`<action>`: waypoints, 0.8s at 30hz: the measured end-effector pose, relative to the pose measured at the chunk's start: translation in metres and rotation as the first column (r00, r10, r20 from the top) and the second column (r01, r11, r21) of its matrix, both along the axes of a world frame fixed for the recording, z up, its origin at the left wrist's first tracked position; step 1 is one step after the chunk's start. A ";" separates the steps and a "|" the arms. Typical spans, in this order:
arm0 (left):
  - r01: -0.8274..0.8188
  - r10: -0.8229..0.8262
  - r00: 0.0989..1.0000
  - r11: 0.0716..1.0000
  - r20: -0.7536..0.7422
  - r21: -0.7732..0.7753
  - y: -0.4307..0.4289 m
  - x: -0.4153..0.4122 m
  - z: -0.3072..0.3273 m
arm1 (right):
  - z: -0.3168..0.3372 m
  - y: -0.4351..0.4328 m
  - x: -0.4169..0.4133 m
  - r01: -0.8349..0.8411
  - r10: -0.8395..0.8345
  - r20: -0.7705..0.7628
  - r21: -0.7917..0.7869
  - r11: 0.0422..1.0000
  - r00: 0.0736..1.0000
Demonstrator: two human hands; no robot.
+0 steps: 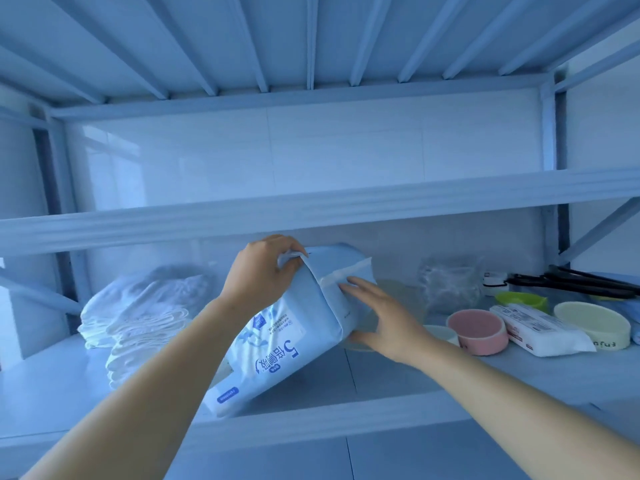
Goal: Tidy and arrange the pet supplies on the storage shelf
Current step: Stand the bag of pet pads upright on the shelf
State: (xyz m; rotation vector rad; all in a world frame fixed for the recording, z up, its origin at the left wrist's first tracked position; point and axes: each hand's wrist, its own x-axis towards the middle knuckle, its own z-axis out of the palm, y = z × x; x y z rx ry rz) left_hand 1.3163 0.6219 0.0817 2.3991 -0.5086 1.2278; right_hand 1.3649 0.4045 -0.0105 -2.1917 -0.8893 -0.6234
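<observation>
A large light-blue pack of pet pads (294, 336) with blue print leans tilted on the shelf board (381, 379), its lower corner near the front edge. My left hand (263, 271) grips the pack's upper corner. My right hand (384, 317) lies with spread fingers against the pack's right end, touching it. Left of the pack lies a stack of folded white pads (138, 317).
Right of the pack stand a pink bowl (479, 329), a cream bowl (594, 323), a green bowl (521, 300), a white wrapped pack (538, 327), a clear plastic bag (450, 282) and black scissors (568, 280). A shelf beam (311, 209) runs just above my hands.
</observation>
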 end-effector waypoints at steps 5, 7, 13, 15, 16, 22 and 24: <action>-0.045 0.045 0.999 0.999 0.011 -0.025 0.036 -0.008 0.005 | 0.010 0.036 0.008 -0.062 0.061 0.030 0.017 0.998 0.998; -0.049 0.051 0.998 0.997 0.024 -0.061 0.050 -0.009 0.002 | 0.013 0.048 0.012 -0.069 0.069 0.054 0.004 0.998 0.996; -0.044 0.046 0.999 0.995 0.021 -0.092 0.075 -0.007 -0.019 | 0.018 0.077 0.021 -0.068 0.058 0.134 0.072 0.995 0.989; -0.054 0.057 0.998 0.992 0.021 -0.115 0.080 -0.008 -0.023 | 0.019 0.085 0.022 -0.079 0.062 0.161 0.102 0.992 0.985; -0.056 0.060 0.998 0.990 0.024 -0.128 0.083 -0.010 -0.023 | 0.020 0.089 0.022 -0.087 0.065 0.172 0.125 0.988 0.983; -0.027 0.034 0.998 0.989 0.045 -0.146 0.097 -0.026 -0.023 | 0.029 0.114 0.017 -0.081 0.038 0.208 0.204 0.976 0.977; -0.026 0.032 0.999 0.987 0.036 -0.158 0.100 -0.030 -0.023 | 0.030 0.121 0.016 -0.085 0.039 0.221 0.202 0.976 0.974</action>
